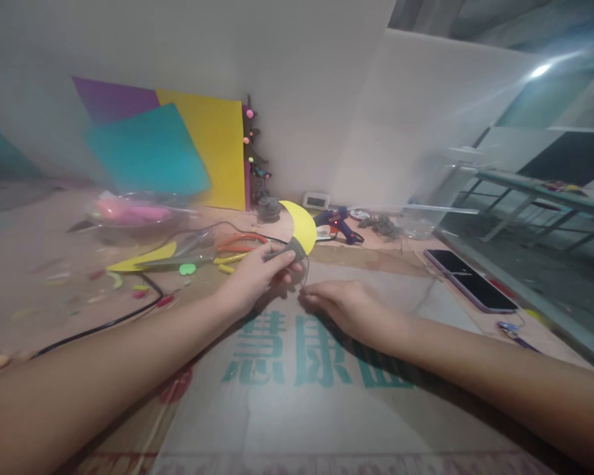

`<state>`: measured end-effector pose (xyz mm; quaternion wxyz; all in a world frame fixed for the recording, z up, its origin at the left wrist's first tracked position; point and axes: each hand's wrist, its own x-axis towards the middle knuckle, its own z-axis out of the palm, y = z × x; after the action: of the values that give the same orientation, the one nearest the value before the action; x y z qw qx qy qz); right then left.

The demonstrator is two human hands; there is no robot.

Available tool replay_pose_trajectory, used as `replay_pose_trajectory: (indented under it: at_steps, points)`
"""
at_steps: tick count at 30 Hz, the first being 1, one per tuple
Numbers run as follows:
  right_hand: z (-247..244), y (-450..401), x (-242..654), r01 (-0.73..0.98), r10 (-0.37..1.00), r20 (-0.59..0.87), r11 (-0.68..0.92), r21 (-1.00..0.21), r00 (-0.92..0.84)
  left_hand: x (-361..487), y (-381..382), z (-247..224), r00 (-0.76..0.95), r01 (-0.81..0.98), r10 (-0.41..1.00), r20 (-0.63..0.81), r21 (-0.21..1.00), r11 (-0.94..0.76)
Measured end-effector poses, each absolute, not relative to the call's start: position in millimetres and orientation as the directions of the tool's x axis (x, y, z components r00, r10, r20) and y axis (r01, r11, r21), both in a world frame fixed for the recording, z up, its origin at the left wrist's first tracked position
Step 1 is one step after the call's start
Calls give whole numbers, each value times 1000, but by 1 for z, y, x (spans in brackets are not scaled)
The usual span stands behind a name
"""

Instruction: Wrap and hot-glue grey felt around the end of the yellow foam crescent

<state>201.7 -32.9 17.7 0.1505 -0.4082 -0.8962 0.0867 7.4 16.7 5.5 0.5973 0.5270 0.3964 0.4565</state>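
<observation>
My left hand (257, 274) pinches a yellow crescent-shaped piece (303, 227) by its dark grey lower end, holding it up over the work surface. From that end a thin dark strand (307, 269) curves down toward my right hand (349, 307). The right fingertips are pressed together at the strand's lower end, apart from the left hand. Whether they grip the strand is hard to make out. Under both hands lies a whitish sheet (257, 415) with green printed characters.
Behind the hands are a blue glue gun (344, 225), a small white digital clock (315, 200) and orange-handled scissors (240, 241). Coloured sheets (222, 152) lean on the wall. A phone (468, 280) lies right. Scraps and a black cable (113, 323) lie left.
</observation>
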Motion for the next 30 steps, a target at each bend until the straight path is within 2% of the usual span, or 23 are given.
replay_pose_trajectory:
  at_steps: [3,4,6,8,10,12,13,15,16,17,19,21,24,27,30]
  points:
    - [16,-40,202,630,607,201,772,84,-769,8,18,5,258,-158,966,30,987,12]
    - [17,-42,203,595,560,219,787,162,-799,8,18,4,259,-159,965,36,987,6]
    - [21,-45,206,559,500,273,800,218,-822,8,17,3,264,-150,964,45,989,-5]
    - [28,-42,211,572,498,333,800,179,-801,8,16,2,276,-142,960,55,990,-16]
    - [33,-34,217,632,565,381,771,71,-732,9,15,2,300,-137,952,59,990,-18]
    - [34,-24,223,723,696,441,676,-139,-566,10,12,3,330,-127,942,55,992,-13]
    - [33,-19,225,740,772,443,605,-293,-456,11,11,4,340,-116,940,44,993,-4]
    - [27,-12,226,646,900,336,433,-628,-276,11,8,7,348,-72,937,10,997,17]
    - [23,-9,225,550,937,249,346,-760,-244,11,8,8,350,-44,937,-2,999,18]
    - [19,-8,223,445,954,164,265,-855,-251,11,7,8,351,-15,937,-5,1000,11]
    - [14,-8,218,281,952,54,143,-949,-301,11,8,7,356,31,935,16,999,-29]
    - [10,-11,213,227,946,-8,70,-971,-324,10,9,4,358,28,933,44,998,-58]
    - [9,-15,211,320,954,-53,47,-946,-295,11,12,1,347,-51,936,58,998,-43]
    - [8,-17,212,494,948,117,258,-830,-297,11,11,2,326,-91,945,34,996,-5]
    - [7,-19,214,631,845,320,533,-564,-428,10,9,7,326,-33,945,19,999,-9]
